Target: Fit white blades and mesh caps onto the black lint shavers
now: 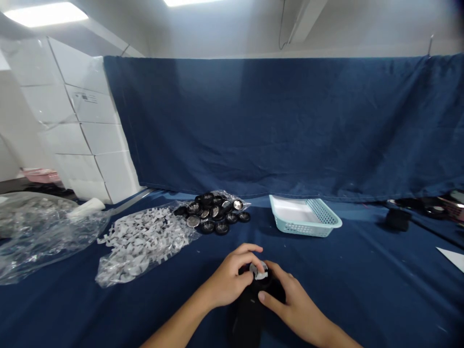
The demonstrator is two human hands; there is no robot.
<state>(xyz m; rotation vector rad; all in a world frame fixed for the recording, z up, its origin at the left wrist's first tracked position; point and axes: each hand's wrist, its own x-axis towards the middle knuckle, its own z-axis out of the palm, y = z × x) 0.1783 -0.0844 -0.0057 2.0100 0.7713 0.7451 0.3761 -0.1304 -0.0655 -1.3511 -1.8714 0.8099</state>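
Note:
Near the front of the blue-covered table, my right hand curls around a round black part, thumb on the near side and fingers on the far side. My left hand is over it, thumb and forefinger closed on a small pale grey plastic piece at the part's top. The fingers hide some of the piece, so I cannot tell how it is seated. Below the hands lies a dark block-like object, blending into the shadow.
Left of centre, an open clear bag spills many grey plastic pieces. Behind it are several round black parts with metallic centres. A light-blue basket holds something white. Clear plastic wrap lies far left, and white boxes are stacked behind.

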